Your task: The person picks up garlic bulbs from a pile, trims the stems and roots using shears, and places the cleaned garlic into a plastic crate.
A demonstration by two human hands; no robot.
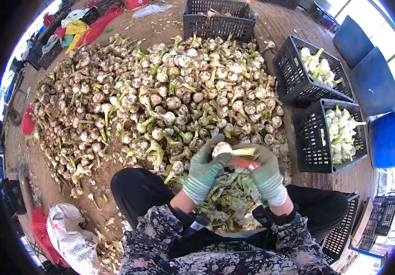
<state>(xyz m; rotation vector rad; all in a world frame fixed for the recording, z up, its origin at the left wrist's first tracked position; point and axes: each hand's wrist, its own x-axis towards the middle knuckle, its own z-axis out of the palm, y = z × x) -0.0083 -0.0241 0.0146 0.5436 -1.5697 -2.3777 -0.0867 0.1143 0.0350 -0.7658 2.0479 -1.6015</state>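
Observation:
Above my lap, my gloved left hand [203,170] is closed around a fresh garlic bulb [221,149], whose pale green stem points right. My gloved right hand [269,173] is closed on a small red tool [244,163] just below that stem; its working end is hard to make out. Fingers of the right hand lie against the stem's end. Beneath both hands is a pile of stripped green and whitish leaves [232,197] between my knees. A large heap of soil-stained garlic [174,87] spreads out in front of me.
Two black crates [314,142] [293,87] hold cleaner white garlic on the right. Another black crate [219,23] stands behind the heap. Blue panels [385,140] line the right side. A white sack [71,233] lies at lower left, with coloured bags [76,32] at upper left.

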